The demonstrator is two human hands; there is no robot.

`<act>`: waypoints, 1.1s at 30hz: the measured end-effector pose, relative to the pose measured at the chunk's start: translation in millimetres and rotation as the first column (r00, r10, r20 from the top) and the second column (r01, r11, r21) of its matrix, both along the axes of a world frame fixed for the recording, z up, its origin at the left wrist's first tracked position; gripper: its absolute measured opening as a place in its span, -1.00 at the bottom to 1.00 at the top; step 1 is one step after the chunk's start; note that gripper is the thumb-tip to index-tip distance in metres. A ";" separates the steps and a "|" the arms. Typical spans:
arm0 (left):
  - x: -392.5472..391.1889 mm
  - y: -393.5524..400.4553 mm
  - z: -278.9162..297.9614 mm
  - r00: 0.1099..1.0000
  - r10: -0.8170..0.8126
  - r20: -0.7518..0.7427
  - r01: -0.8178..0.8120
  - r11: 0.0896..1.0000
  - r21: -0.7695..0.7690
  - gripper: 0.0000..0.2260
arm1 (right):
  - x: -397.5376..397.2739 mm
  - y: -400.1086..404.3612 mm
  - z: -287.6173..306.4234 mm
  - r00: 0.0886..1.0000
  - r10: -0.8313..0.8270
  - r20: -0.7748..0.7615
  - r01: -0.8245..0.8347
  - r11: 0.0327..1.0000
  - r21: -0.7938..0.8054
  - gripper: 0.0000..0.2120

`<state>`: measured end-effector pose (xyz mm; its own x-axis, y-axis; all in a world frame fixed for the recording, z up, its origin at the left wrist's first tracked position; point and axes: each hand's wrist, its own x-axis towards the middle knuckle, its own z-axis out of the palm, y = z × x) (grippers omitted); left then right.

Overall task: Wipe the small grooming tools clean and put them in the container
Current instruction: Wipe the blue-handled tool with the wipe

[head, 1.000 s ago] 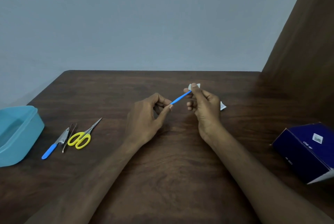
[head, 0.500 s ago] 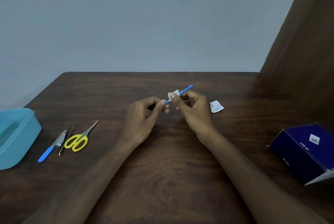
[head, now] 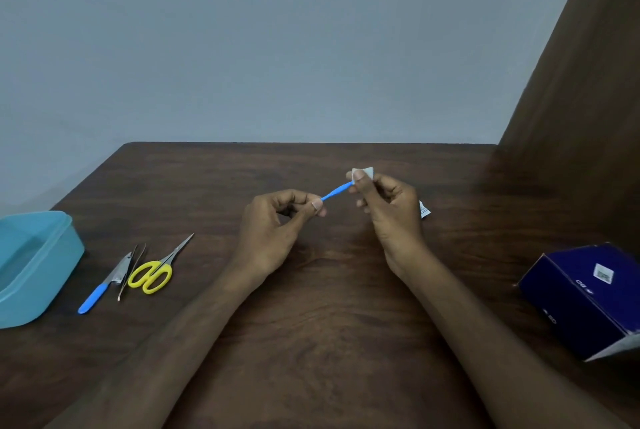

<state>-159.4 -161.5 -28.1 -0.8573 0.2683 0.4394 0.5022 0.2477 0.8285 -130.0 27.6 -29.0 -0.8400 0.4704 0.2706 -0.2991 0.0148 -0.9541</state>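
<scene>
My left hand (head: pixel 273 227) pinches the near end of a thin blue tool (head: pixel 335 191) above the table's middle. My right hand (head: pixel 388 210) pinches a small white wipe (head: pixel 363 173) folded around the tool's far end. On the table at the left lie a blue-handled nail clipper (head: pixel 104 285), thin tweezers (head: pixel 133 267) and yellow-handled scissors (head: pixel 156 271). The light blue container (head: pixel 59 255) stands at the left edge, open.
A torn white wrapper (head: pixel 424 210) lies just right of my right hand. A dark blue cardboard box (head: pixel 581 300) sits at the right edge. A brown wooden panel (head: pixel 581 82) rises at the far right, and a grey wall stands behind the dark wooden table (head: pixel 329 342).
My right hand slid the wipe along the blue tool from near my left fingers out to its far end. My left hand kept its pinch on the near end.
</scene>
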 end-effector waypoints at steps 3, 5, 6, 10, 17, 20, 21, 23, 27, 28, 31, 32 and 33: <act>-2.4 -1.4 -3.0 1.000 -0.003 0.008 0.003 1.000 0.010 -0.91 | 1.6 -6.0 -5.1 0.997 0.070 0.030 -0.071 0.997 0.025 -0.84; -4.0 -2.4 -4.5 1.000 -0.014 0.018 0.013 0.999 0.030 -0.95 | 5.3 -14.4 -5.6 0.983 0.172 0.065 -0.178 0.980 0.089 -0.93; -4.5 -2.2 -4.6 1.000 -0.017 0.021 0.016 0.999 0.036 -0.95 | 5.6 -15.5 -4.4 0.980 0.186 0.068 -0.192 0.977 0.089 -0.95; -5.1 -0.4 -4.5 1.000 -0.025 0.020 0.024 0.999 0.025 -0.91 | -2.1 -0.8 -0.5 0.999 -0.002 0.047 0.004 0.999 -0.035 -0.84; -6.7 -0.6 -6.2 0.999 -0.033 0.019 0.032 0.998 0.051 -0.96 | 4.5 -17.1 -3.8 0.990 0.120 0.079 -0.126 0.989 0.078 -0.89; -6.2 -0.5 -5.6 1.000 -0.007 -0.001 0.007 1.000 0.026 -0.94 | -2.2 -2.7 -0.9 0.998 -0.030 0.062 0.030 1.000 -0.009 -0.77; -5.7 -0.7 -5.3 1.000 0.001 -0.008 -0.001 1.000 0.014 -0.93 | -3.7 2.2 -1.6 0.997 -0.052 0.061 0.055 0.996 -0.063 -0.75; -4.4 -0.9 -4.8 1.000 0.013 -0.017 -0.013 1.000 0.004 -0.93 | -2.3 2.6 -3.4 0.998 -0.021 0.061 0.028 0.993 -0.113 -0.77; -3.3 -2.6 -3.7 1.000 0.020 0.009 -0.020 0.999 0.049 -0.93 | 6.3 -13.8 -4.0 0.987 0.137 0.079 -0.136 0.991 -0.016 -0.86; -2.8 -1.9 -2.9 1.000 0.012 0.019 -0.013 0.999 0.051 -0.92 | 4.8 -12.9 -3.2 0.989 0.127 0.072 -0.127 0.992 -0.004 -0.85; 1.2 0.5 0.3 1.000 -0.012 0.016 0.011 1.000 0.017 -0.86 | -0.3 -4.8 0.8 0.998 0.045 0.048 -0.042 0.998 -0.050 -0.78; 2.9 1.3 1.4 1.000 -0.014 0.010 0.014 1.000 0.011 -0.84 | -1.7 -3.1 0.4 0.998 0.036 0.043 -0.033 0.996 -0.089 -0.77; 3.7 1.6 2.2 1.000 -0.010 0.007 0.010 1.000 0.011 -0.83 | -1.6 -4.1 0.2 0.998 0.048 0.032 -0.043 0.991 -0.123 -0.79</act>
<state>-155.6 -159.9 -25.9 -0.8577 0.2718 0.4365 0.4987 0.2333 0.8348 -131.6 23.5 -28.8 -0.8690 0.4594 0.1837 -0.2637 -0.1158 -0.9576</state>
